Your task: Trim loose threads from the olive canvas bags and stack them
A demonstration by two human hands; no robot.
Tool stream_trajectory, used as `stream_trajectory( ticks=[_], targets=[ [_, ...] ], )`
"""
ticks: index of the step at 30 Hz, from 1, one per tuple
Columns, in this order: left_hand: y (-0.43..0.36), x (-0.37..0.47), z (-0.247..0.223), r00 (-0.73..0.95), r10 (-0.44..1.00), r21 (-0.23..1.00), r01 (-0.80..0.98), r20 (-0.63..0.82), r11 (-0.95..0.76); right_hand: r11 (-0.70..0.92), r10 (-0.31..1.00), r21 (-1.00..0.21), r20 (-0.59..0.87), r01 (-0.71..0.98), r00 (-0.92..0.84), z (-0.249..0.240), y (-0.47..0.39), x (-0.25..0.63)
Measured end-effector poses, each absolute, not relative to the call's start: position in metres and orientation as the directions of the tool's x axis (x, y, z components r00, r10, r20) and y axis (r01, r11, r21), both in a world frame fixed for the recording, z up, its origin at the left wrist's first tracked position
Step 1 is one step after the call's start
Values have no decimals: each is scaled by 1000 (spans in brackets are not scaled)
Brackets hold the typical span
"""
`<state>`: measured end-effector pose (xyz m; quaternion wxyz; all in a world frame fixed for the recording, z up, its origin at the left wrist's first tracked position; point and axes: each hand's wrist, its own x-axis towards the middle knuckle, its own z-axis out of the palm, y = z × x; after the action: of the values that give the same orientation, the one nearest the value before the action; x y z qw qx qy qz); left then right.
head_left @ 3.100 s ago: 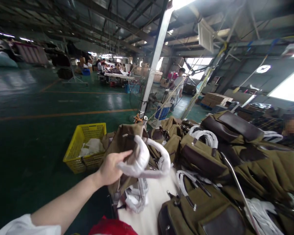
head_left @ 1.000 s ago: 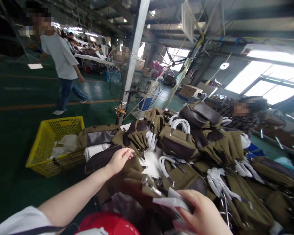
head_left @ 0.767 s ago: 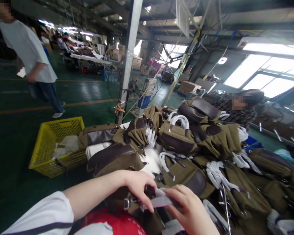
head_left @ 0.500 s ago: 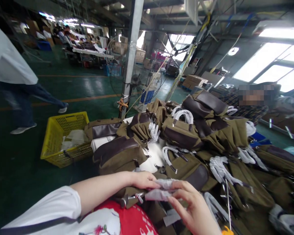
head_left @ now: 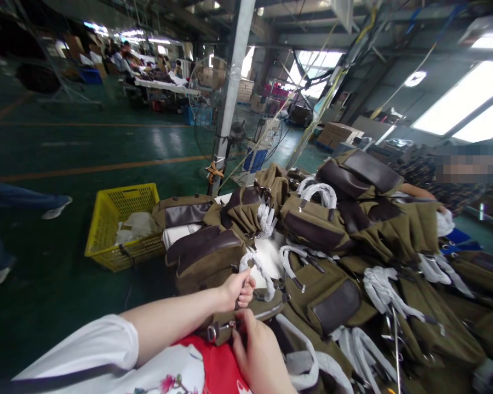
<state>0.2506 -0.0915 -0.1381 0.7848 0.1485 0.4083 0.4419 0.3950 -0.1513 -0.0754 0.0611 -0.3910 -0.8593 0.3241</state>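
Open green floor borders the yellow crate, left of the pile; bags crowd the white worktop, leaving a small bare patch; the near bag lies under both hands; the left hand is curled closed, contents hidden; the right hand, half closed, meets its zipper, hold unclear.

Head-worn view faces forward, down over hands.

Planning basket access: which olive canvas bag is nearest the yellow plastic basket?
The far-left olive canvas bag with a shiny dark leather side panel: only its end overlaps the yellow plastic basket's right rim in view.
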Motion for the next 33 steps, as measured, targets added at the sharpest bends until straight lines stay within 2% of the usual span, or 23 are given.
stream_trajectory(
  ticks=[3,5,9,12,14,19,23,26,29,31,33],
  targets=[
    [-91,250,-136,261,802,570,-588,-538,574,461,706,-671,-120,581,-698,-74,-154,394],
    [-91,251,-135,256,794,560,-592,-552,580,461,713,-659,-123,594,-690,-73,-154,394],
    [-92,252,-133,243,789,556,-595,-565,581,451,786,-500,-169,739,-594,-82,-134,407],
    [-93,253,-133,234,793,561,-596,-562,574,357,865,-332,-236,873,-443,-102,-93,433],
    [-93,254,-134,228,798,567,-597,-558,567,288,896,-260,-265,922,-355,-122,-61,453],
    [-93,258,-134,183,829,620,-583,-529,525,181,920,-224,-305,958,-245,-162,-8,479],
    [-95,252,-134,80,884,727,-538,-460,427,164,939,-244,-258,956,-227,-153,-11,471],
    [-95,239,-137,-19,917,816,-465,-398,344,265,927,-318,-176,910,-331,-125,-33,464],
    [-95,227,-142,-65,932,877,-368,-357,310,487,783,-474,-136,734,-607,-105,-61,458],
    [-95,221,-143,-41,939,901,-298,-341,314,578,673,-532,-118,619,-730,-106,-75,453],
    [-97,216,-140,36,951,938,-160,-306,308,605,647,-529,-109,595,-755,-113,-82,448]
  ],
)
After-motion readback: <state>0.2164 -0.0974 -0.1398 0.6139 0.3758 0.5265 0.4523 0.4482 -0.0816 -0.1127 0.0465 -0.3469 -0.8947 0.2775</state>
